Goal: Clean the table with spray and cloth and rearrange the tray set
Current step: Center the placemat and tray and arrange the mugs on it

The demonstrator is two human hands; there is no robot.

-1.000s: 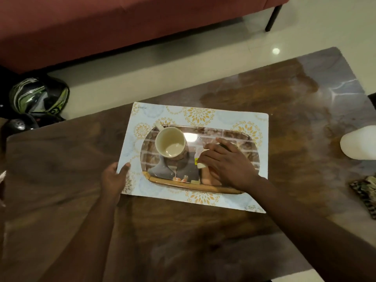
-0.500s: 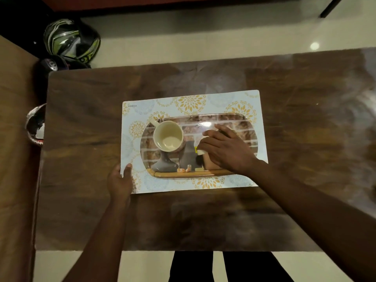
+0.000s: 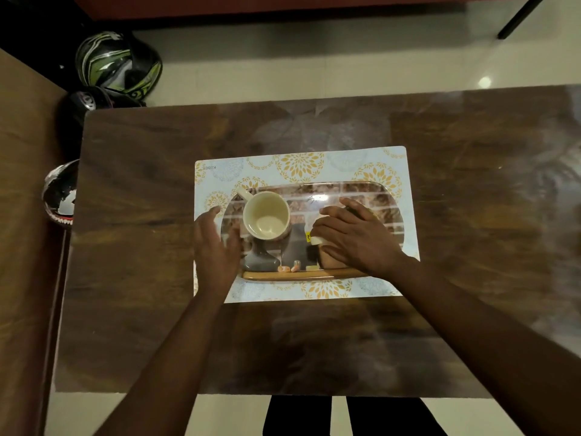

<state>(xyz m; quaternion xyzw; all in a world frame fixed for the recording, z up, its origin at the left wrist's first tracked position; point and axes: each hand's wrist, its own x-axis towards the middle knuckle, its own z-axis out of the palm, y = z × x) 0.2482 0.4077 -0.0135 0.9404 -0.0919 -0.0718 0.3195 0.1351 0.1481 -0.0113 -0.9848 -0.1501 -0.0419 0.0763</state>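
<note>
Our right hand (image 3: 352, 236) curls over a small white container (image 3: 318, 237) on the tray (image 3: 301, 274), seemingly to seat it beside the cup (image 3: 266, 218). Our left hand (image 3: 217, 247), fingers straight and holding nothing, rests at the tray's left end over the placemat (image 3: 314, 162), probably steadying it.

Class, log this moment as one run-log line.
left hand: open, beside cream ceramic mug | right hand: grips small white object | brick-patterned tray: on floral placemat
</note>
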